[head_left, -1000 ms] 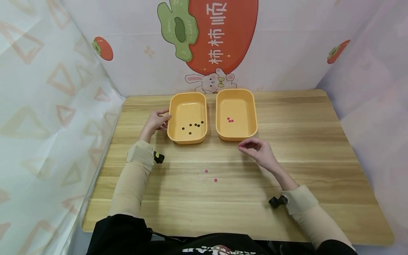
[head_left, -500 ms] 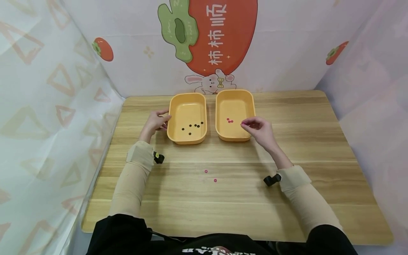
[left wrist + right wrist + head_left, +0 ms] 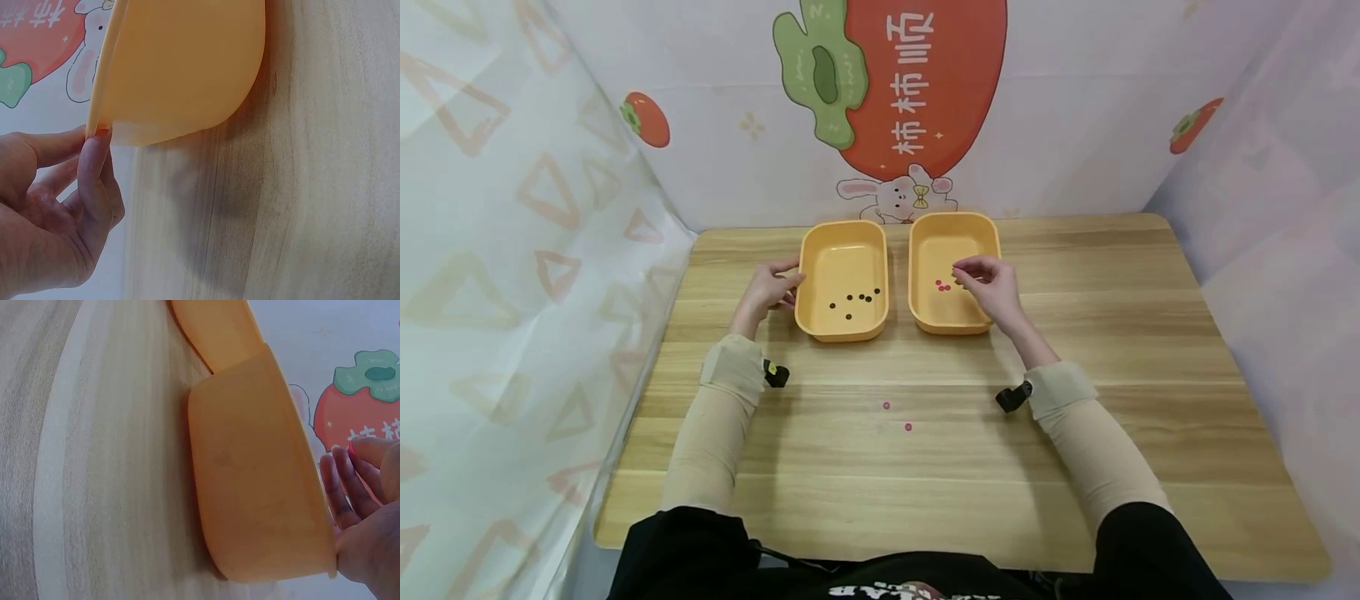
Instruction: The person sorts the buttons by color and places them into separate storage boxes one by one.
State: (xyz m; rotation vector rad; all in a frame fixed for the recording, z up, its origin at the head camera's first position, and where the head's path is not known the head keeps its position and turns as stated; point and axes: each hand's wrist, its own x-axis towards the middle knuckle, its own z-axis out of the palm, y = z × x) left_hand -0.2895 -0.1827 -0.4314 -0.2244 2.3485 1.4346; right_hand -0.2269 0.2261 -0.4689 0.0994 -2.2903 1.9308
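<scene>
My left hand (image 3: 767, 287) pinches the rim of the left yellow tub (image 3: 842, 237) between thumb and fingers, seen closely in the left wrist view. Several small black beads (image 3: 848, 317) lie on that tub's floor. Over the right yellow tub (image 3: 951, 321) is my right hand (image 3: 992, 290). In the right wrist view a small pink bead (image 3: 351, 449) shows between its thumb and fingertip. A few pink beads (image 3: 943, 287) lie inside the right tub, left of the hand. On the table in front are two more, a nearer pink bead (image 3: 908, 427) and a farther pink bead (image 3: 886, 406).
The wooden table (image 3: 1120, 517) carries both tubs side by side near its back edge. Behind it hangs a printed backdrop (image 3: 722, 167), and a patterned curtain (image 3: 512, 333) borders the left side. A small black camera (image 3: 1013, 397) sits on the right wrist.
My right hand has moved from in front of the right tub forward and up over it, its fingertips shifting left near the pink beads. The left hand has stayed on the left tub's rim.
</scene>
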